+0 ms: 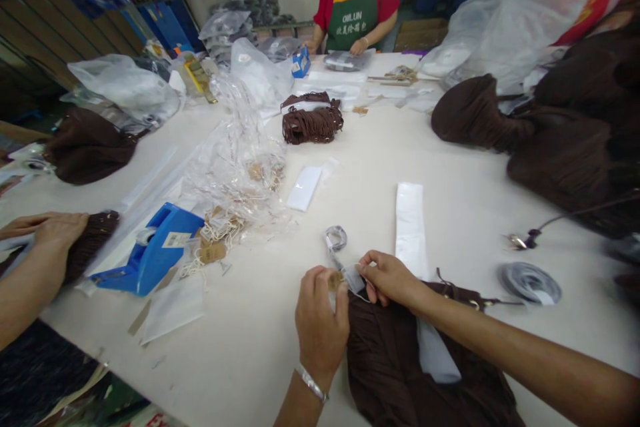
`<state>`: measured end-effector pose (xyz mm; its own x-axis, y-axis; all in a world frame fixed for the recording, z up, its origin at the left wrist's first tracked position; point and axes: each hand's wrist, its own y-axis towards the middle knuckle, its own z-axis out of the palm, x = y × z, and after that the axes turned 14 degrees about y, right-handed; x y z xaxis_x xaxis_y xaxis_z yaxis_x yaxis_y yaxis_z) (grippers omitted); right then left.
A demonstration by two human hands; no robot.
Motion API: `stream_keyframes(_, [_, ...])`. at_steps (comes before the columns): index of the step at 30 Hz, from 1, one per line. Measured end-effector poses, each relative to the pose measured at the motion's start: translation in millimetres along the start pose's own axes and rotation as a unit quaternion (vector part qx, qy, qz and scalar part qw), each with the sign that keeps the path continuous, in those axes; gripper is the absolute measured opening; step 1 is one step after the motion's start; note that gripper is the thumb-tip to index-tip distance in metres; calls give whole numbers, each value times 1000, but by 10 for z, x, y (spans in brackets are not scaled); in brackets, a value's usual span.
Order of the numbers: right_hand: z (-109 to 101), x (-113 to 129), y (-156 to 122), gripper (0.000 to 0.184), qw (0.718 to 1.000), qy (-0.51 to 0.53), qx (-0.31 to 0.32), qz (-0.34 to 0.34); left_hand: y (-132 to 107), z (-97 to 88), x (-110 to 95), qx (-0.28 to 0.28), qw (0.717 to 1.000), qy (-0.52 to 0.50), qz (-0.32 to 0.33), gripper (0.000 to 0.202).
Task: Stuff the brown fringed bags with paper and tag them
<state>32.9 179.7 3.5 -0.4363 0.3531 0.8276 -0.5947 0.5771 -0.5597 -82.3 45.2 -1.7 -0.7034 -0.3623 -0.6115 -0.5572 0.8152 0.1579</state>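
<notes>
In front of me lies a dark brown drawstring bag with gathered fabric, and both my hands work at its upper left edge. My left hand is closed, pinching a small brown hang tag between thumb and fingers. Opposite it, my right hand pinches a thin white string that loops below the tag. Between the hands sits a small greyish-clear piece, blurred. A grey coiled strap lies just beyond my fingers. White wrapping shows on the bag under my right forearm.
A blue tape dispenser, loose hang tags and clear plastic bags lie left. Another person's hand rests on brown fabric there. White folded sheets, a grey strap roll and brown bags lie right. A co-worker stands opposite.
</notes>
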Motion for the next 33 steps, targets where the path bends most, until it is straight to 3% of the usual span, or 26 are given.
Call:
stream_keyframes(4, [3, -14, 14, 14, 1000, -10, 14, -3, 115, 153, -71, 77, 997, -26, -16, 5])
stream_keyframes(7, [-19, -56, 41, 15, 1000, -9, 18, -10, 165, 221, -22, 96, 990, -82, -55, 11])
stream_keyframes(10, [-40, -103, 77, 15, 1000, 6, -2, -15, 138, 131, 103, 138, 954, -227, -142, 15])
stream_keyframes(12, [-43, -121, 92, 12, 1000, 25, -9, -5, 97, 7, 237, 123, 915, -321, -209, 19])
stream_keyframes(14, [-38, -125, 94, 12, 999, 44, -13, 7, 62, -127, 417, 69, 885, -381, -260, 21])
stream_keyframes(16, [-33, -123, 84, 14, 999, 45, -21, 5, 46, -254, 637, 19, 872, -395, -289, 22])
stream_keyframes(19, [-31, -126, 57, 17, 1000, 13, -14, 2, 56, -446, 971, -25, 906, -272, -324, 22])
stream_keyframes(22, [-41, -141, 26, 17, 999, -29, 13, 8, 95, -643, 1144, -26, 943, 52, -327, 17])
stream_keyframes(24, [-64, -137, 12, 18, 998, -58, 31, 0, 121, -726, 1091, -42, 936, 242, -253, 12])
stream_keyframes(25, [-82, -120, 11, 18, 997, -71, 43, -1, 131, -735, 1013, -65, 933, 290, -205, 15])
stream_keyframes(28, [-155, 24, 75, 19, 990, -121, 68, -3, 167, -597, 651, -121, 954, 259, -90, 27])
stream_keyframes(30, [-186, 190, 201, 25, 980, -184, 22, -67, 219, -389, 401, -63, 979, 185, -64, 24])
stream_keyframes(33, [-154, 440, 511, 44, 932, -293, -52, -206, 340, -38, 163, 52, 988, 129, -64, 26])
